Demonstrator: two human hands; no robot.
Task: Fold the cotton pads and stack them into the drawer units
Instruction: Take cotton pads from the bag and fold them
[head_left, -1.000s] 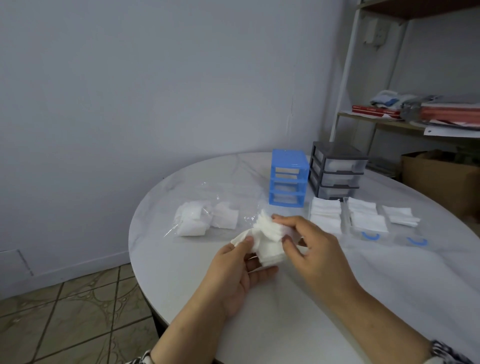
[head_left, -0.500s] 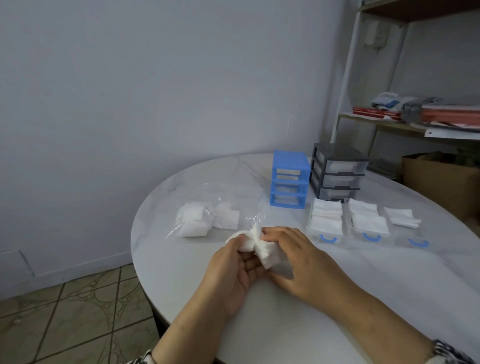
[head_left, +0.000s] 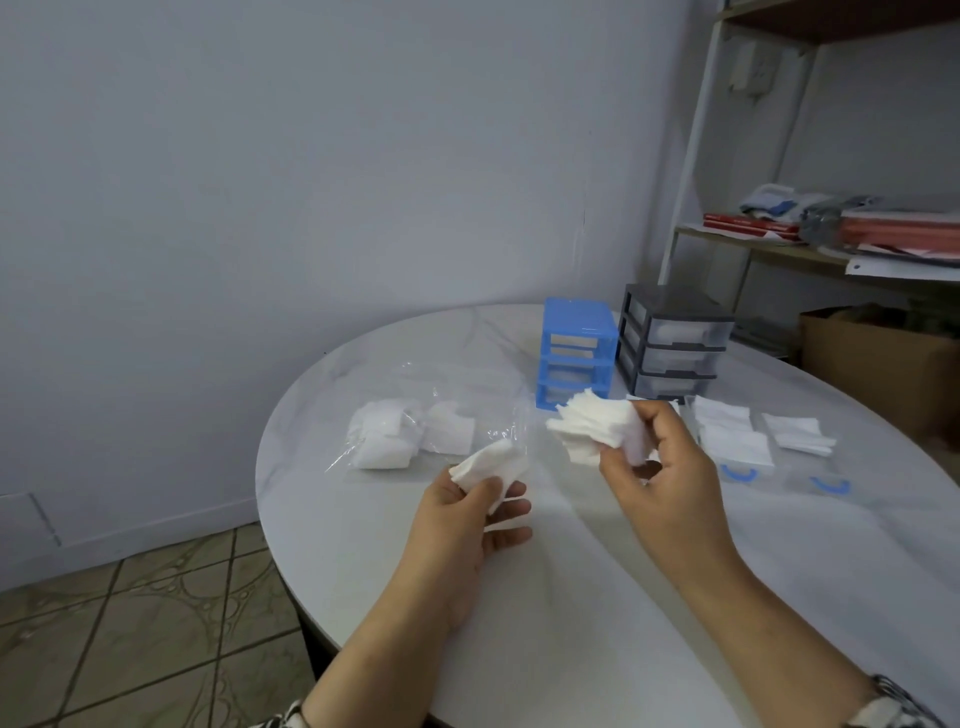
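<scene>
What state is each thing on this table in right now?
Left hand: pinches one pad.
Right hand: grips a bunch of pads.
Blue drawer unit: drawers removed.
Grey drawer unit: drawers in.
Plastic bag: lying flat, pads inside.

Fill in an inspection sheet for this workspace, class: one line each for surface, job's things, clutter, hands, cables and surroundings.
Surface: round white table, faintly marbled.
Job's things: blue drawer unit with empty slots beside grey drawer unit with its drawers in; clear drawers out on the table, stacked with pads; single cotton pad; bunch of pads.
Clutter: clear plastic bag with more pads in it.
Hands: left hand pinches the single pad; right hand grips the bunch; both raised off the table.
Cables: nothing seen.
Surroundings: plain wall, tiled floor, shelving with papers, cardboard box.
</scene>
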